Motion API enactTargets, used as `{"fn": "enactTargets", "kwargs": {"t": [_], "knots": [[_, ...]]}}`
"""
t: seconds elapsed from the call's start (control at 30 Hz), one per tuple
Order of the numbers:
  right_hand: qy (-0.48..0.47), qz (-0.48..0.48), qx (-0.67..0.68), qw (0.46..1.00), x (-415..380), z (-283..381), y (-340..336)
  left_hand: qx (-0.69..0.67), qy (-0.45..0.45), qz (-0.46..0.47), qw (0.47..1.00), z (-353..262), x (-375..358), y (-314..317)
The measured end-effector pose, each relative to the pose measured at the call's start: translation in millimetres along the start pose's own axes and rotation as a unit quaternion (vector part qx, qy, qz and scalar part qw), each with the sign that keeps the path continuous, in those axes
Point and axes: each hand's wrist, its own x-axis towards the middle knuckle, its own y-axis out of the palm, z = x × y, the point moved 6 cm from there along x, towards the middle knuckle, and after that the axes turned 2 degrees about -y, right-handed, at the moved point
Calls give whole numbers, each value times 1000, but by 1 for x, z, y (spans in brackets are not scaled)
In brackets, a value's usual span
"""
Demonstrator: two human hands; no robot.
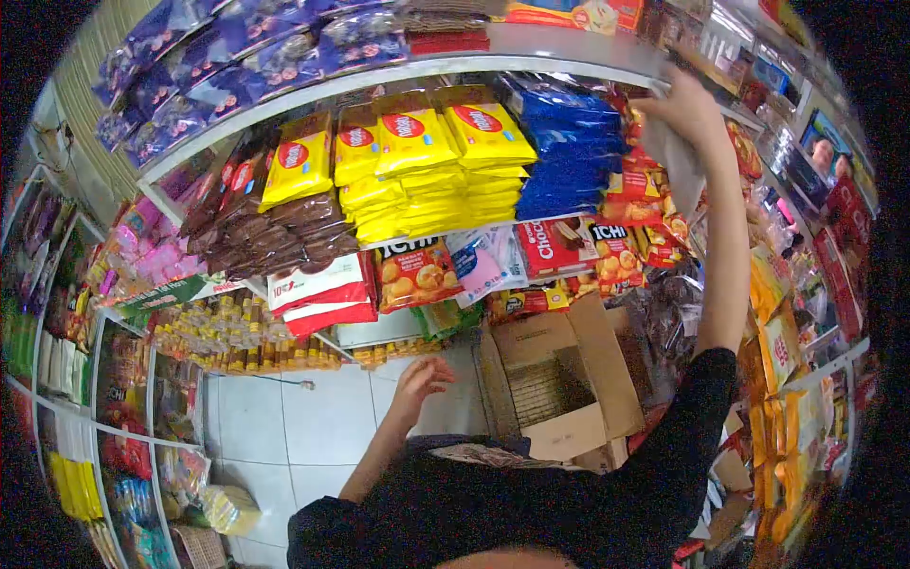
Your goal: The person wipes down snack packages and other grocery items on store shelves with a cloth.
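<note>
My right hand (684, 102) is raised at the upper right, at the end of the white shelf edge (569, 66). Its fingers are closed on a pale grey cloth (671, 156) that hangs down below it. Lower in the view, my left hand (422, 384) hangs over the tiled floor with fingers apart and slightly curled, holding nothing. Between the two hands, stacked yellow packets (427, 190) and blue packets (569, 142) lie on the shelf, with red and orange snack bags (621, 256) beneath.
An open cardboard box (607, 365) stands in front of my body. Purple packets (275, 71) fill the upper shelf. Shelving with more goods (123, 379) lines the left side. Orange bags (782, 427) hang on the right. White tiles (322, 417) cover the floor at lower left.
</note>
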Motion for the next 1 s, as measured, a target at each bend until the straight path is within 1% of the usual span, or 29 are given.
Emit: {"fn": "enactTargets", "kwargs": {"t": [0.03,0.07,0.13,0.17,0.23,0.27,0.33,0.37,0.4,0.47,0.5,0.53,0.6,0.67,0.73,0.77,0.8,0.83,0.87,0.93,0.97,1.0], "knots": [[-49,-95,-11,994,-1,38,-21,9,8,14,1000,-4,0,-3],[-95,-188,-21,977,-3,71,-37,21,15,28,999,-8,-2,-6],[-100,-157,-51,981,8,121,-47,17,26,28,999,-14,-8,-16],[-98,-159,-50,981,14,143,-53,13,38,32,999,-19,-11,-20],[-109,-63,-115,985,30,179,-50,15,35,23,999,-20,-15,-35],[-109,-67,-114,985,32,188,-52,14,30,13,999,-19,-18,-43],[-56,7,-123,991,38,198,-46,11,42,8,999,-25,-31,-53],[-65,-28,-125,990,37,198,-45,12,35,-1,999,-28,-37,-59],[-65,-30,-123,990,42,188,-30,10,28,-11,1000,-30,-43,-65],[-135,-166,-43,976,49,174,-15,23,25,-19,999,-30,-54,-78],[-137,-190,-49,971,44,176,-18,35,19,-27,999,-28,-57,-87],[-138,-188,-48,971,41,175,-18,47,12,-36,998,-27,-61,-95],[-127,-222,-19,967,34,171,-22,54,16,-41,998,-32,-71,-107],[-117,-218,-10,969,21,171,-25,60,20,-47,997,-36,-78,-119],[-72,-213,48,973,1,167,-32,60,17,-61,996,-38,-82,-131],[-73,-209,48,974,-11,170,-35,66,42,-45,996,-41,-81,-136],[-91,-250,72,961,-26,173,-43,61,39,-46,996,-43,-78,-141],[-109,-289,95,946,-39,176,-50,62,63,-9,996,-51,-71,-139],[-110,-285,92,948,-47,177,-50,63,87,29,994,-61,-62,-135],[-135,-332,89,929,-70,180,-55,72,158,128,976,-98,-39,-109],[-116,-327,102,932,-79,185,-56,136,213,103,962,-111,-16,-104],[-112,-321,99,935,-89,186,-53,49,130,154,978,-131,0,-78]]}}
